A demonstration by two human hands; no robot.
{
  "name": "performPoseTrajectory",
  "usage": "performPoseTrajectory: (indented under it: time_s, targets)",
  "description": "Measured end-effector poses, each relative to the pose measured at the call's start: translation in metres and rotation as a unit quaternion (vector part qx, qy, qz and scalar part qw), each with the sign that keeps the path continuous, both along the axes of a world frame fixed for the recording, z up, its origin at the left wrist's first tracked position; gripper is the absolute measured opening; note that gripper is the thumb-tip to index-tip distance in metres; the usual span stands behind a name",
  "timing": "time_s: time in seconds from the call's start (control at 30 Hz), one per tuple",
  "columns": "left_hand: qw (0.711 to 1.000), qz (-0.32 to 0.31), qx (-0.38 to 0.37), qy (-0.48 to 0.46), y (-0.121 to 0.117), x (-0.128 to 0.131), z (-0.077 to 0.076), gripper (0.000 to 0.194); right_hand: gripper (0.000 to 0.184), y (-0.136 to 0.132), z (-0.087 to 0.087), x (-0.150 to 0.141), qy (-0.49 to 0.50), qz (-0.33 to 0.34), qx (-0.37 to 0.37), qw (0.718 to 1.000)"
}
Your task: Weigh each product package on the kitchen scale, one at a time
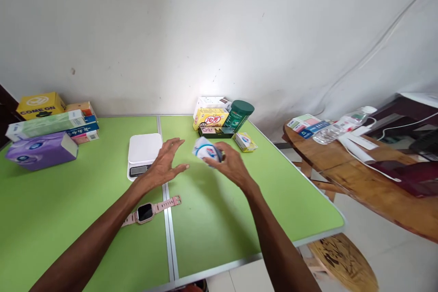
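My right hand (pixel 230 165) is closed around a small white and blue packet (pixel 206 150), held just above the green table (pixel 212 219). My left hand (pixel 163 166) hovers open beside it, fingers stretched toward the packet, not touching it. A white kitchen scale (pixel 144 153) sits just left of my left hand. Under my left forearm a pink smartwatch (pixel 149 211) lies flat on the table.
At the back stand a yellow box (pixel 210 118), a green can (pixel 238 115), a black box (pixel 216 132) and a small yellow packet (pixel 246 141). Tissue packs and boxes (pixel 48 134) crowd the far left. A wooden table (pixel 362 169) with a bottle stands right; a stool (pixel 342 262) sits below.
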State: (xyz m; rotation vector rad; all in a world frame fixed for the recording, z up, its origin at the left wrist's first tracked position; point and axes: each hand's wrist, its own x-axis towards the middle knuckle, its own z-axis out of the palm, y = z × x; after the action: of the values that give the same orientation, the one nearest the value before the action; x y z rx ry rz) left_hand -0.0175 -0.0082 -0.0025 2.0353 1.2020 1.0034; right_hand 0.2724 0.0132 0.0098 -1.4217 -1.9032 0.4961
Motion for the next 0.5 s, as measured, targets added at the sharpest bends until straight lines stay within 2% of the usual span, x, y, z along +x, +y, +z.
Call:
performPoseTrajectory:
  time_s: [0.07,0.13,0.23,0.3,0.4,0.5]
  targets:
    - [0.999,-0.032,-0.02,-0.038,-0.004,0.019,-0.005,0.069,0.049,0.007,-0.003,0.043,-0.017,-0.102,-0.001,0.995]
    - [0.995,-0.054,-0.048,-0.066,-0.008,0.037,-0.009,0.059,0.053,0.022,-0.004,0.081,-0.044,-0.206,-0.003,0.978]
    - [0.989,-0.087,-0.085,-0.084,-0.005,0.069,-0.011,0.049,0.055,0.049,-0.007,0.118,-0.09,-0.314,-0.02,0.945]
    - [0.985,-0.115,-0.094,-0.086,0.002,0.094,-0.011,0.048,0.055,0.066,-0.01,0.128,-0.112,-0.351,-0.032,0.929]
    - [0.981,-0.144,-0.107,-0.08,0.012,0.126,-0.012,0.049,0.061,0.086,-0.015,0.126,-0.119,-0.377,-0.055,0.917]
    - [0.975,-0.167,-0.124,-0.077,0.011,0.135,-0.018,0.046,0.071,0.102,-0.014,0.116,-0.109,-0.387,-0.066,0.913]
